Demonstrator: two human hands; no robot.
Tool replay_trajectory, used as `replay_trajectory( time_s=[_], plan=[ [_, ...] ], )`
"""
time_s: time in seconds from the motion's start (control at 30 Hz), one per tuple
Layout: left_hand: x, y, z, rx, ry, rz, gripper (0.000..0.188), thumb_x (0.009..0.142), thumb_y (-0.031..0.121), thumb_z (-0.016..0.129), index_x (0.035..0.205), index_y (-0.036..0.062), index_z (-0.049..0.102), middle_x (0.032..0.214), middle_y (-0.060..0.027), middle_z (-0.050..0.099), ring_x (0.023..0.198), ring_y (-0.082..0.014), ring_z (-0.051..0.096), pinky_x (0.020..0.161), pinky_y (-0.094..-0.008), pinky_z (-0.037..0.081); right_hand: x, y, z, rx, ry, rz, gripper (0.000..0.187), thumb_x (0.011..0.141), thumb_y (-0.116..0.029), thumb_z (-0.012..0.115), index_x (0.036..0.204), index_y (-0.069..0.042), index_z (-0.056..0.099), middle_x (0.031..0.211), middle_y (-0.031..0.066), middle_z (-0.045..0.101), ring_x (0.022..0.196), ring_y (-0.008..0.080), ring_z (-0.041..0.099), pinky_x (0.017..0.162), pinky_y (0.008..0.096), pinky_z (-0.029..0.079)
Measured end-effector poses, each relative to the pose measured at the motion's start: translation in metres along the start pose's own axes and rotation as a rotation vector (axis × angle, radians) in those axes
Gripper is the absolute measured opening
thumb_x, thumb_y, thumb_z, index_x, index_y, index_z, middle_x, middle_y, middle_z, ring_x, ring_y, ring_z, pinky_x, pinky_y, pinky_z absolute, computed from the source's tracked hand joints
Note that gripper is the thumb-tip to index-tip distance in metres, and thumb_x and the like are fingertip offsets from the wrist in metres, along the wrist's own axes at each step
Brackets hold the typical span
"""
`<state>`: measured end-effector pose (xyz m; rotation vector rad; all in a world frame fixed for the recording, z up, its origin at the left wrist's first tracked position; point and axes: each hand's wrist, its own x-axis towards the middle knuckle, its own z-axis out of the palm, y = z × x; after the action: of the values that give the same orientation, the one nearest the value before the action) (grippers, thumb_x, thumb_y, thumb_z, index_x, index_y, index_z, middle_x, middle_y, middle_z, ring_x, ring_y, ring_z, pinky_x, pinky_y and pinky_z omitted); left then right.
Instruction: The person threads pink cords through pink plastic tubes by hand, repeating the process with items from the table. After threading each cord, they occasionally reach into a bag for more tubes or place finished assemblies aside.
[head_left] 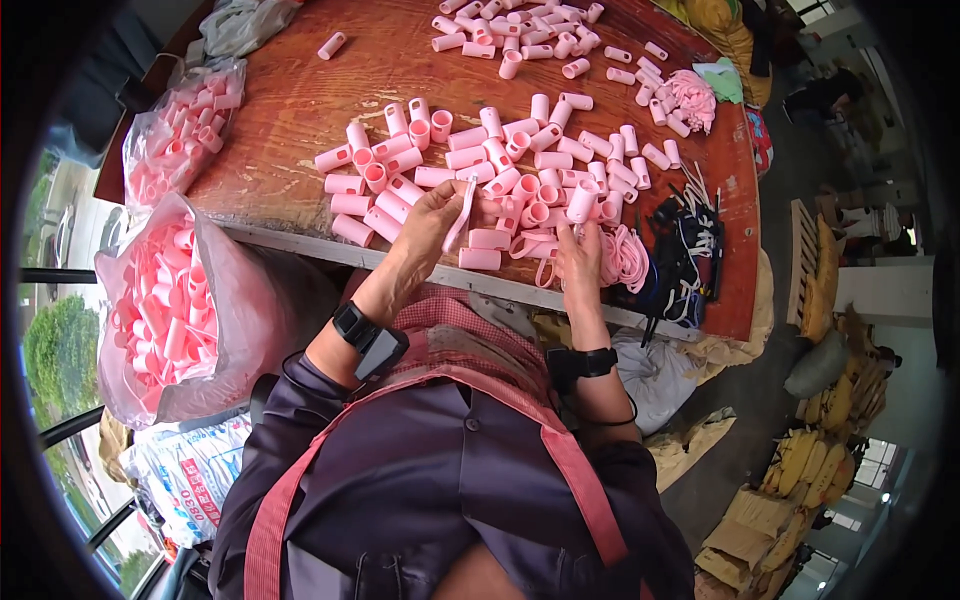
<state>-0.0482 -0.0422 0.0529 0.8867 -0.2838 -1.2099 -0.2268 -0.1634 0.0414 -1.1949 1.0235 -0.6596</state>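
Pinching a pale strap [462,212] in the fingers of the left hand [429,221], just inside the near edge of the tabletop [270,130]. Holding a pink cylinder [581,203], seemingly by its lower end, in the fingers of the right hand [579,256], farther toward the right edge. Cannot tell about any link between strap and cylinder. Probably best to steady the cylinder with a light grip, without squeezing its wall, and to present the strap flat and untwisted. Mind the coiled pink cords [626,262] right beside the right hand, likely easy to snag. Work clear of the loose cylinders [405,160] heaped behind, without sweeping any over the near edge.
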Motion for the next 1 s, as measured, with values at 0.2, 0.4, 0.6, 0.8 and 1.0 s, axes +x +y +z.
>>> replay_trajectory(
  time_s=[0.2,0.4,0.6,0.8,1.0],
  plan=[
    [-0.016,-0.009,-0.008,0.328,-0.086,0.061,0.023,0.101,0.025,0.047,0.103,0.0046,0.058,0.086,-0.0042,0.063,0.081,-0.0111,0.06,0.075,-0.0246,0.046,-0.028,-0.042,0.045,0.036,-0.34,0.051,0.017,0.093,-0.022,0.06,0.099,-0.007,0.055,0.063,-0.0101,0.035,0.047,-0.0013,0.027,0.04,0.0174,0.019],
    [-0.032,-0.005,-0.009,0.318,-0.084,-0.007,0.028,0.102,0.028,0.041,0.098,0.0069,0.058,0.081,-0.0012,0.062,0.072,-0.0087,0.056,0.069,-0.0187,0.044,-0.02,-0.038,0.072,-0.137,-0.397,-0.054,0.021,0.094,-0.024,0.059,0.102,-0.005,0.057,0.064,-0.0099,0.038,0.047,-0.0019,0.027,0.041,0.0171,0.018],
    [-0.048,-0.007,-0.033,0.265,-0.124,0.003,0.03,0.102,0.03,0.04,0.1,0.0072,0.06,0.083,-0.001,0.06,0.074,-0.0098,0.053,0.07,-0.0228,0.043,-0.017,-0.059,0.071,-0.096,-0.362,-0.087,0.025,0.096,-0.029,0.054,0.1,-0.004,0.057,0.064,-0.0083,0.041,0.049,-0.0003,0.031,0.043,0.0185,0.022],
    [-0.057,0.017,-0.035,-0.131,0.138,0.014,0.03,0.101,0.029,0.041,0.102,0.0067,0.061,0.084,-0.0005,0.06,0.077,-0.012,0.054,0.078,-0.0291,0.044,-0.039,-0.035,0.055,-0.686,-0.515,-0.37,0.031,0.098,-0.032,0.048,0.095,-0.003,0.058,0.062,-0.003,0.042,0.053,0.0066,0.04,0.049,0.0257,0.032],
    [-0.053,0.015,-0.033,-0.057,0.097,0.102,0.028,0.101,0.03,0.042,0.104,0.0078,0.059,0.086,-0.0008,0.059,0.079,-0.0128,0.054,0.08,-0.0302,0.043,-0.051,-0.012,0.067,-0.908,-0.674,-0.587,0.035,0.098,-0.033,0.046,0.09,-0.001,0.057,0.061,0.0022,0.044,0.057,0.0123,0.047,0.054,0.0312,0.037]
  ],
)
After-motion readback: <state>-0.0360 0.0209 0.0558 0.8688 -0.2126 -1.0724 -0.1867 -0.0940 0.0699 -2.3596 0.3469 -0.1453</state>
